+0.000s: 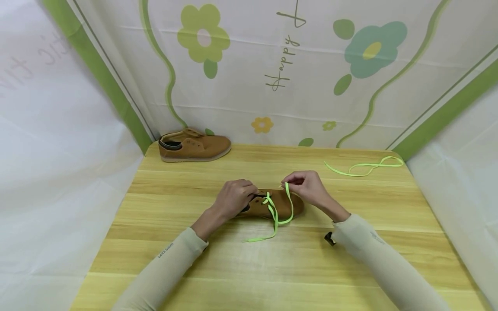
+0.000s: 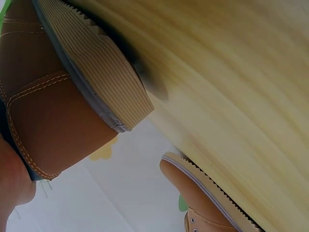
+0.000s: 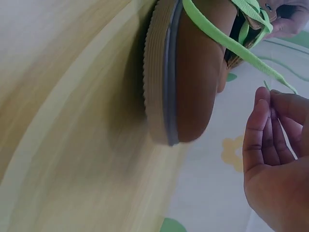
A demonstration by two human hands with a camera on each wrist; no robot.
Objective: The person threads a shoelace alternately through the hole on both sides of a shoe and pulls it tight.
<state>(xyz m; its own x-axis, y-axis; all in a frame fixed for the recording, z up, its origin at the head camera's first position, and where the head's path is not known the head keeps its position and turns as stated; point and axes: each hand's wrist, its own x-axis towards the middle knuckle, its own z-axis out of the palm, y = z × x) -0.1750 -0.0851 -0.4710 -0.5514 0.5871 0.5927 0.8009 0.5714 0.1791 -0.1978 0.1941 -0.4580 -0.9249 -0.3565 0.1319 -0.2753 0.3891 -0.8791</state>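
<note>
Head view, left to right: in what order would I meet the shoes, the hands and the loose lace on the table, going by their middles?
Farther brown shoe → left hand → nearer brown shoe → right hand → loose green lace.

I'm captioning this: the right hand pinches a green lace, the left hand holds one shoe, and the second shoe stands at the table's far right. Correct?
No: the head view shows the second shoe at the table's far left. The right hand pinches the green lace, the left hand holds one shoe.
</note>
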